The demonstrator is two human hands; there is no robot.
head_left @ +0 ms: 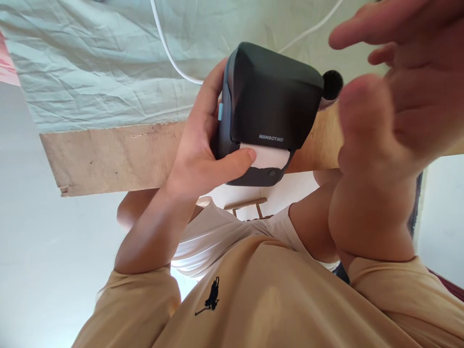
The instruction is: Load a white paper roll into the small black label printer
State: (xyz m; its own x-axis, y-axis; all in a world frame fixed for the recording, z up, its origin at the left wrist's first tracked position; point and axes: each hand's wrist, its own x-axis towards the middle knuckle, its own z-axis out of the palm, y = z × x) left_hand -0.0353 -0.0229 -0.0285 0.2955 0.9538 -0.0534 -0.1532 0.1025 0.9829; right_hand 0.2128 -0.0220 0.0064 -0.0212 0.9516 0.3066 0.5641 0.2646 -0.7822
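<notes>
Item: label printer (270,104), small dark box with rounded corners, maker's name in pale letters on its front, held in the air just above the near edge of the tabletop (108,154). White label (270,155) showing at the front slot, its end ragged. Left hand (203,154) clamped on the printer's left side, fingers behind the body, thumb laid across the front onto the label. Right hand (395,96) apart from it, close to the camera and blurred, fingers spread and curled on nothing. Handling, as judged: a hard plastic shell, stiff and smooth, likely light enough for one hand yet slippery if gripped only by the rounded top; best taken by the two flat sides, as the left hand does. The label is thin paper, easily torn or creased; the lid above the slot may be hinged, so not a place to pull. Also present: pale green cloth (90,63) over the tabletop, white cable (166,46) running across it, a small black round thing (332,83) behind the printer.
</notes>
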